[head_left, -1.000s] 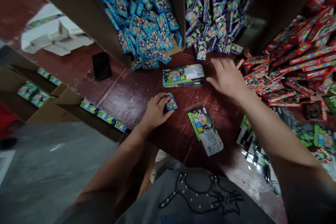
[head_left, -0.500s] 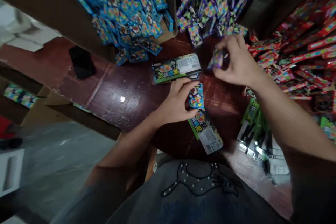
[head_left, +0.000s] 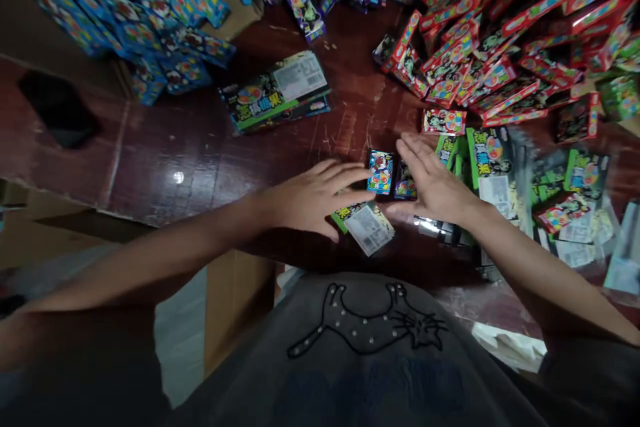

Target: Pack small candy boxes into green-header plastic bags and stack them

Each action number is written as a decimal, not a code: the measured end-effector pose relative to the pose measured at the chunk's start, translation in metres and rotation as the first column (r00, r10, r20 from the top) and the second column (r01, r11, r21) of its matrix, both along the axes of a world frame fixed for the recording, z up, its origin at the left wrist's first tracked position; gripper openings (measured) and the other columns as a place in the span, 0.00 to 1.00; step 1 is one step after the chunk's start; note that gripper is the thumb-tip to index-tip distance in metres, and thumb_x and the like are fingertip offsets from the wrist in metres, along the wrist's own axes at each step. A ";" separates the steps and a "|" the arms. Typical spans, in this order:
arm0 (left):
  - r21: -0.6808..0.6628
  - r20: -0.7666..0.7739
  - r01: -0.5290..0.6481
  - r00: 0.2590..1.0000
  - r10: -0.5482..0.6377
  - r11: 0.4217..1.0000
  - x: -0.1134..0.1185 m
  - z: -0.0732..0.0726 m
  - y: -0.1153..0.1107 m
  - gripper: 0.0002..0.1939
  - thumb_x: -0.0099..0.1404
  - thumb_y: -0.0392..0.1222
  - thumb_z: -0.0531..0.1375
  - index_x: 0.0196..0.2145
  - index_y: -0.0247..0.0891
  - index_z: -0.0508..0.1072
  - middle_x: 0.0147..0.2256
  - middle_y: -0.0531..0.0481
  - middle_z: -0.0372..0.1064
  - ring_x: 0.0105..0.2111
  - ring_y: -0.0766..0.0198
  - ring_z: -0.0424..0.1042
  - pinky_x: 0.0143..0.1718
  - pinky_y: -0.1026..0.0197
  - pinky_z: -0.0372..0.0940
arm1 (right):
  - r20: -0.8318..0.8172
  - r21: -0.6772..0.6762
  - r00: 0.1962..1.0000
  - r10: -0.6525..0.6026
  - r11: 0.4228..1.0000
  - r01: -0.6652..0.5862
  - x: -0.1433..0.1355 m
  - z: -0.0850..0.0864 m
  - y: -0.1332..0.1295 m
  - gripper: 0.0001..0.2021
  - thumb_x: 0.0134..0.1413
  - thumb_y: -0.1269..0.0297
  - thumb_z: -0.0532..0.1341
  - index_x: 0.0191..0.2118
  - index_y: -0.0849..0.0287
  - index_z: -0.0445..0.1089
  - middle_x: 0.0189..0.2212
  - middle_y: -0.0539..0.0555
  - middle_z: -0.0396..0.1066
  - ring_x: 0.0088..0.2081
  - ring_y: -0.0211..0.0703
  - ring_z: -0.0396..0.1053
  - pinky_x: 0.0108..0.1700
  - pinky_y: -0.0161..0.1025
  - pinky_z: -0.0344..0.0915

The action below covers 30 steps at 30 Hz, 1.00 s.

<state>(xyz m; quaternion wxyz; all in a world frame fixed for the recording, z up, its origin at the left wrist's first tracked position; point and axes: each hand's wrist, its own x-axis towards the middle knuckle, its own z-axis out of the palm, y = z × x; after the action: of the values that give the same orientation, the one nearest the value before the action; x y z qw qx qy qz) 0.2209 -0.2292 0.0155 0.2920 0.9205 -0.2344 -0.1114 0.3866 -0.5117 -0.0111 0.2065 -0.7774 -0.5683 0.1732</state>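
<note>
A small blue candy packet (head_left: pixel 381 172) and a small purple candy packet (head_left: pixel 405 181) lie side by side on the dark red tabletop. My left hand (head_left: pixel 313 197) is flat with fingers stretched, its fingertips at the blue packet's left edge. On the other side, my right hand (head_left: pixel 435 183) reaches around the purple packet, fingers straight and thumb apart, partly covering it. Just below my left fingers lies a black-and-green printed pouch (head_left: pixel 370 227) with a pale label, its upper part hidden by that hand.
More printed pouches (head_left: pixel 275 90) lie further back. Piles of blue packets (head_left: pixel 165 7), purple packets (head_left: pixel 305 7) and red packets (head_left: pixel 465 67) stand along the far side. Several green-black pouches (head_left: pixel 495 160) lie at right. A black phone-like object (head_left: pixel 60 107) rests at left.
The purple packet, earlier lifted in my right hand, now lies beside the blue one. My left hand has loosened its pinch on the blue packet. The view has shifted right.
</note>
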 end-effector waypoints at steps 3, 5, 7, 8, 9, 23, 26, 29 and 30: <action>0.169 -0.047 -0.050 0.997 0.059 0.984 -0.050 -0.003 0.011 0.37 0.63 0.50 0.75 0.68 0.59 0.72 0.75 0.47 0.58 0.70 0.39 0.63 0.69 0.35 0.59 | 0.024 -0.020 0.998 0.057 0.998 -0.056 -0.007 -0.010 0.017 0.48 0.69 0.33 0.56 0.79 0.66 0.49 0.79 0.72 0.48 0.79 0.66 0.48 0.79 0.71 0.43; 0.285 -0.032 -0.187 0.979 0.204 0.940 -0.072 -0.004 0.011 0.35 0.65 0.54 0.73 0.68 0.53 0.73 0.76 0.41 0.56 0.68 0.36 0.65 0.66 0.33 0.61 | 0.056 -0.010 0.997 0.055 0.998 -0.055 -0.012 -0.017 0.022 0.40 0.73 0.40 0.55 0.76 0.68 0.56 0.76 0.72 0.55 0.77 0.65 0.53 0.80 0.71 0.41; 0.307 0.006 -0.270 0.959 0.282 0.913 -0.079 -0.003 0.003 0.39 0.63 0.60 0.73 0.67 0.46 0.74 0.77 0.37 0.52 0.69 0.32 0.63 0.67 0.30 0.59 | 0.071 0.021 0.997 0.026 0.999 -0.028 -0.016 -0.022 0.022 0.38 0.73 0.43 0.56 0.75 0.67 0.58 0.74 0.71 0.59 0.76 0.65 0.56 0.79 0.71 0.40; 0.282 0.015 -0.258 0.964 0.265 0.924 -0.076 -0.002 -0.003 0.40 0.62 0.60 0.74 0.67 0.45 0.73 0.77 0.37 0.51 0.71 0.31 0.60 0.69 0.29 0.56 | 0.076 0.038 0.997 0.005 0.999 -0.008 -0.017 -0.023 0.020 0.38 0.72 0.42 0.56 0.75 0.66 0.58 0.74 0.71 0.60 0.75 0.65 0.56 0.79 0.72 0.40; 0.244 0.016 -0.209 0.977 0.212 0.947 -0.071 -0.001 -0.010 0.40 0.62 0.58 0.74 0.68 0.46 0.72 0.78 0.39 0.51 0.73 0.33 0.58 0.72 0.30 0.52 | 0.081 0.052 0.997 -0.012 0.999 0.008 -0.017 -0.024 0.018 0.39 0.72 0.42 0.57 0.75 0.64 0.57 0.73 0.71 0.60 0.76 0.65 0.56 0.79 0.73 0.40; 0.341 0.051 -0.545 0.825 0.563 0.766 -0.073 -0.016 -0.018 0.57 0.49 0.61 0.81 0.70 0.36 0.67 0.64 0.31 0.68 0.61 0.32 0.66 0.62 0.36 0.60 | 0.083 0.091 0.955 -0.283 0.957 0.276 -0.041 -0.026 0.003 0.43 0.65 0.31 0.59 0.73 0.58 0.62 0.67 0.68 0.67 0.70 0.71 0.60 0.75 0.77 0.47; 0.322 0.051 -0.549 0.823 0.565 0.771 -0.074 -0.018 -0.025 0.58 0.50 0.61 0.81 0.71 0.36 0.67 0.64 0.32 0.67 0.62 0.32 0.65 0.63 0.36 0.58 | 0.143 0.098 0.909 -0.392 0.919 0.381 -0.051 -0.029 0.021 0.49 0.61 0.28 0.59 0.73 0.64 0.61 0.67 0.73 0.66 0.70 0.75 0.60 0.75 0.79 0.43; 0.305 0.056 -0.586 0.798 0.600 0.751 -0.077 -0.020 -0.026 0.57 0.50 0.60 0.80 0.70 0.37 0.66 0.64 0.32 0.67 0.62 0.32 0.64 0.64 0.36 0.57 | 0.155 0.121 0.864 -0.479 0.877 0.465 -0.055 -0.030 0.027 0.43 0.64 0.34 0.59 0.71 0.65 0.62 0.66 0.73 0.66 0.69 0.75 0.60 0.74 0.81 0.40; 0.303 0.063 -0.606 0.783 0.619 0.735 -0.078 -0.022 -0.025 0.56 0.50 0.60 0.80 0.70 0.37 0.67 0.64 0.32 0.67 0.62 0.33 0.65 0.63 0.36 0.57 | 0.143 0.123 0.879 -0.455 0.889 0.440 -0.055 -0.029 0.024 0.42 0.64 0.36 0.60 0.71 0.64 0.62 0.66 0.72 0.66 0.69 0.74 0.60 0.75 0.81 0.39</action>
<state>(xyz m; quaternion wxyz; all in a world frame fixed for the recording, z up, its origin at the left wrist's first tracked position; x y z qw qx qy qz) 0.1426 -0.2541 -0.0060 0.1704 0.9774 0.1078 -0.0634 0.3311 -0.4872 -0.0405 0.2261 -0.8897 -0.3956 0.0298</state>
